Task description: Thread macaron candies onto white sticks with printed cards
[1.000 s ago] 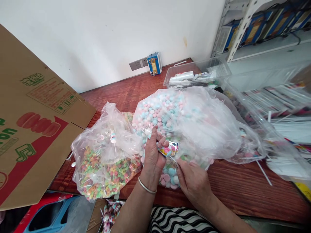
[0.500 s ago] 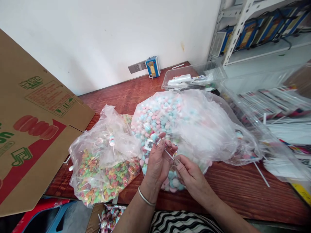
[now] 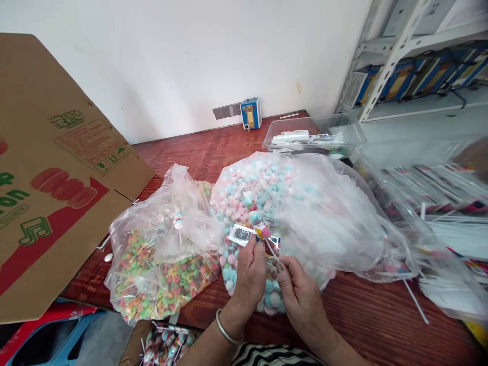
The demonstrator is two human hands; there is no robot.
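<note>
Over the bag of candy balls, a lollipop point(image 3: 254, 217) on a white stick points up and away from me. Its wrapper point(image 3: 263, 231) is colourful, and a white barcode label point(image 3: 241, 234) sticks out to the left. My left hand point(image 3: 251, 269) is closed, thumb and fingers pinching the wrapper just below the candy. Between thumb and forefinger, my right hand point(image 3: 301, 290) grips the stick lower down. Beneath both hands lies a clear bag of pink, blue and white candy balls point(image 3: 247, 178). To its left is a bag of coloured ring candies point(image 3: 168, 274).
A large cardboard box point(image 3: 72, 168) stands at left. Another lollipop point(image 3: 178, 220) lies on the ring-candy bag. Behind is a clear plastic bin point(image 3: 316, 124); wrappers and sticks fill a larger bin point(image 3: 404, 203) at right. Wrapped lollipops point(image 3: 168, 343) lie in a box below the table edge.
My left hand has turned and closed lower on the wrapper, leaving the candy and label more exposed. My right hand still pinches the stick. The view has shifted slightly.
</note>
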